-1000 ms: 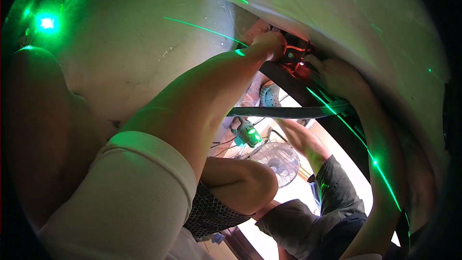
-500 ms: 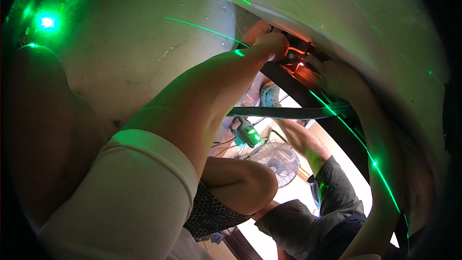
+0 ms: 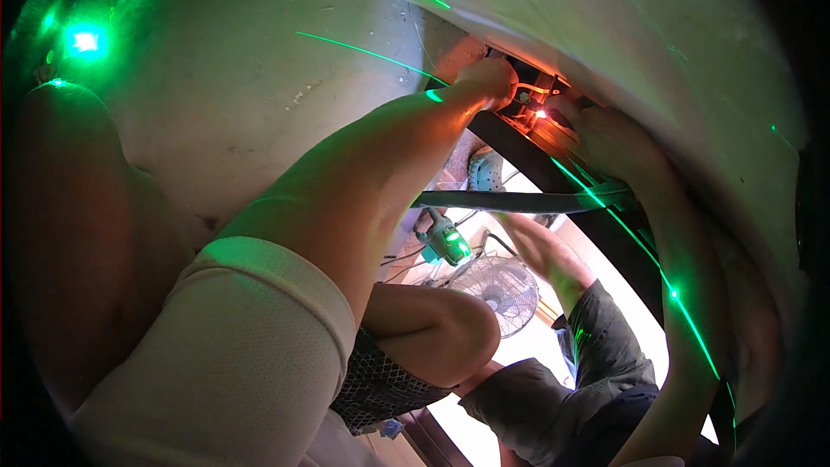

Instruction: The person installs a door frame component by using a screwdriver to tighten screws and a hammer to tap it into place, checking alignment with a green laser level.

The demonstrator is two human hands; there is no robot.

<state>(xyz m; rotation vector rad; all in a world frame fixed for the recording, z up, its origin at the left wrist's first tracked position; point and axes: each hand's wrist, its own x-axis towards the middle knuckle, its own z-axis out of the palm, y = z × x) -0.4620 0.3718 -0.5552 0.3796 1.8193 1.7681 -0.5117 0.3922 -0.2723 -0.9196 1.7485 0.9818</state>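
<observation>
My left hand [image 3: 489, 80], at the end of an arm in a white sleeve, is closed at the left side of a narrow orange-lit recess [image 3: 545, 128]. From beside its fingers a thin, curved, wire-like strip [image 3: 537, 88] runs rightward. My right hand [image 3: 609, 135] reaches in from the right, its fingers bent toward a small bright reddish light [image 3: 541, 113]. Shadow and the hands themselves hide what the fingertips grip. Small parts inside the recess are too dim to name.
Pale curved walls [image 3: 259, 86] surround my arms, crossed by green laser lines. A dark bar [image 3: 519, 201] spans the opening below. Beyond it are a round fan [image 3: 497, 294], a green-lit device [image 3: 450, 242], a person in grey shorts [image 3: 605, 337] and a bent knee [image 3: 467, 324].
My right fingers have shifted slightly right, away from the reddish light. More of the curved strip beside my left hand now shows. My left arm has barely moved.
</observation>
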